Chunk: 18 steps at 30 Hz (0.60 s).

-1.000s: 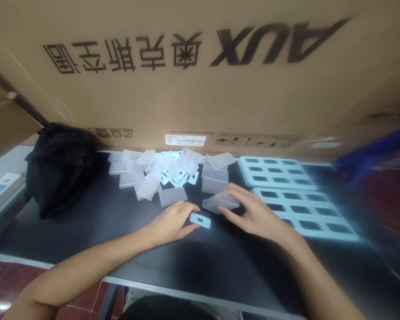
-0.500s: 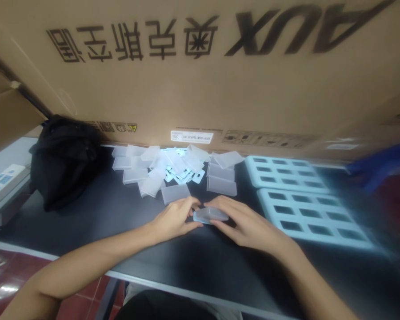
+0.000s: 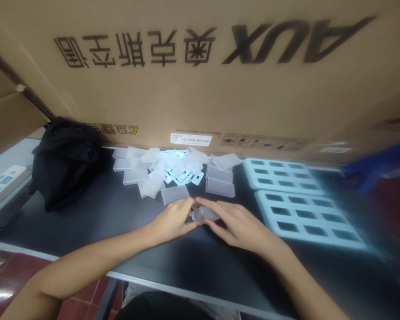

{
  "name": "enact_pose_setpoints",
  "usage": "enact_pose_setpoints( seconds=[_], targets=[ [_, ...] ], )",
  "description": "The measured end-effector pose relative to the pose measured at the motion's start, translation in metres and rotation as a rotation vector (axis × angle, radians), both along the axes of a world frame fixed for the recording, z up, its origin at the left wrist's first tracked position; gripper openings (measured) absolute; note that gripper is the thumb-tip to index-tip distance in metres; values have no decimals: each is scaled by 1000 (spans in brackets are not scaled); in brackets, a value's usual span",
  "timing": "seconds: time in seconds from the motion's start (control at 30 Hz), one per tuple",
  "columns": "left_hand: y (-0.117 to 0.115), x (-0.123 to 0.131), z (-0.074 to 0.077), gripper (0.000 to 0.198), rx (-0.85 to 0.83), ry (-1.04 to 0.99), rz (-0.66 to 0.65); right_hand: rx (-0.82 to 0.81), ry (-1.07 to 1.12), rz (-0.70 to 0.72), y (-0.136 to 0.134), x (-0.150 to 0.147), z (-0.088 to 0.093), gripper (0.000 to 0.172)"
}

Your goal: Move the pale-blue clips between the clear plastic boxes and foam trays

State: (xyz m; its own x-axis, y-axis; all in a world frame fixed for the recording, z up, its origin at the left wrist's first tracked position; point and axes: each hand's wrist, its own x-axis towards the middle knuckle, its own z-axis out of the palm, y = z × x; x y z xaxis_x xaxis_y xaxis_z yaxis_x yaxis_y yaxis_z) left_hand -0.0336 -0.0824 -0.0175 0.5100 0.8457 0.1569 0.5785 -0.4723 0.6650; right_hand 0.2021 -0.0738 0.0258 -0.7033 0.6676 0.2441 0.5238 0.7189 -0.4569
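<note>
Left hand [image 3: 175, 220], barely open, pinches a thin light-blue rounded plate [image 3: 194, 216] just below frame centre; right hand [image 3: 238, 223], slightly open, grips a translucent rectangular plastic case [image 3: 210, 214] overlapping it.

I count one left hand [image 3: 175, 220] and one right hand [image 3: 242, 224], and between them one clear case [image 3: 210, 214] and one pale blue piece [image 3: 195, 216]. There are two blue trays [image 3: 266, 213], each with nine openings [image 3: 305, 214], and one black bag [image 3: 65, 166]. More than ten other cases [image 3: 175, 194] overlap; the heaped pieces [image 3: 197, 178] are too many to count.
</note>
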Motion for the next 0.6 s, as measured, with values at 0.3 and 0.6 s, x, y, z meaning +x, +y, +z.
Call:
enact_pose_setpoints(
  seconds=[0.3, 0.6],
  targets=[
    [-2, 1, 7, 33, 22, 66, -38, 51, -64, 52, -2, -3, 1, 53],
    [-5, 0, -2, 48, 294, -360, 26, -1, 532, 1, 0, -8, -15, 16]
  ],
)
